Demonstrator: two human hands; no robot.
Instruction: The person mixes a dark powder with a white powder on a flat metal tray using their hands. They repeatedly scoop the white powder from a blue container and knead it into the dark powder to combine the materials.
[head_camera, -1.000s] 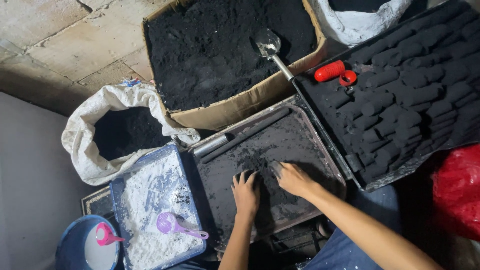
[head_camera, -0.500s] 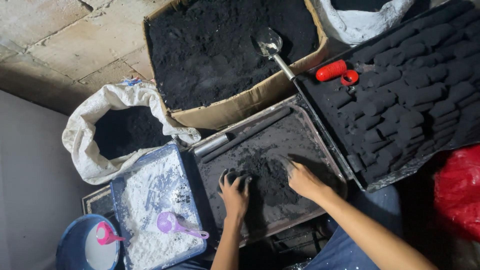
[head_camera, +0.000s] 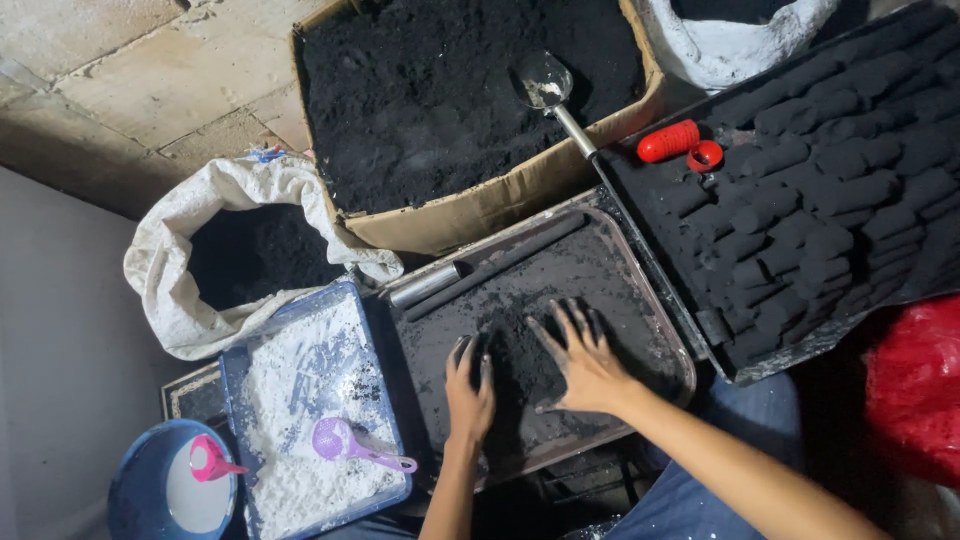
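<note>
while flat: both hands (head_camera: 530, 385) on powder (head_camera: 520, 350)

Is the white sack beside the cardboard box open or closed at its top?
Open. The white sack has its rim rolled back, and dark powder shows inside its mouth.

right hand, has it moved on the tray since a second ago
Yes. The right hand has slid down the dark tray, away from the metal tube at its top edge and towards the person.

The stone floor (head_camera: 130, 90) carries a cardboard box (head_camera: 500, 205), white sack (head_camera: 210, 200) and trays (head_camera: 640, 300).
</note>
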